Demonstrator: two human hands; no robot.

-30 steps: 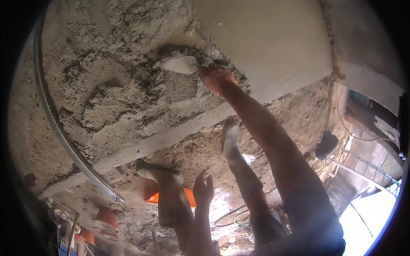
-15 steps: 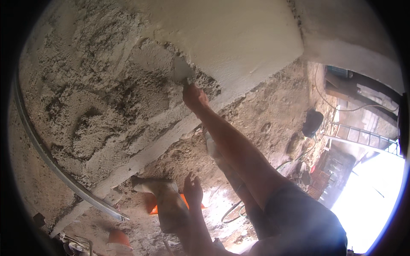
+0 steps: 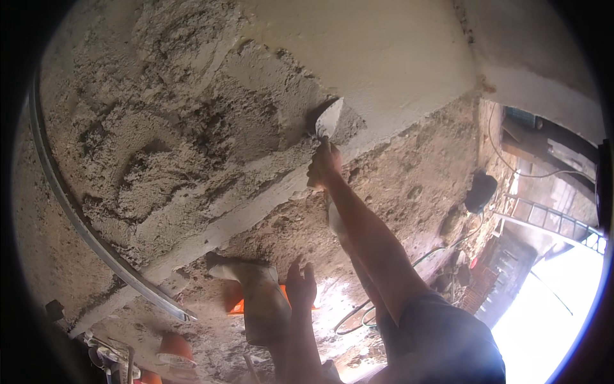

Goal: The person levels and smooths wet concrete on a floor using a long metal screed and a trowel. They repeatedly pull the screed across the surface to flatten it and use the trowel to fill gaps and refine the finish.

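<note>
My right hand (image 3: 325, 163) grips a trowel (image 3: 330, 117), its blade on the boundary between rough, lumpy grey mortar (image 3: 147, 147) and a smooth pale finished layer (image 3: 364, 51). My right forearm stretches up to it from the lower right, over one of my legs. My left hand (image 3: 300, 285) hangs low beside my other booted leg (image 3: 262, 307), fingers apart and holding nothing that I can see.
A long metal straightedge (image 3: 77, 217) lies along the left. An orange tray (image 3: 236, 307) and orange bucket (image 3: 176, 345) sit on the dirt (image 3: 409, 179) below. Hoses (image 3: 358, 313), a dark object (image 3: 480, 192), a ladder (image 3: 550, 224) and a bright opening are at the right.
The trowel first went up along the edge of the smooth layer, then moved right and slightly down with my right hand. The whole view has shifted. My left hand stays low, fingers apart.
</note>
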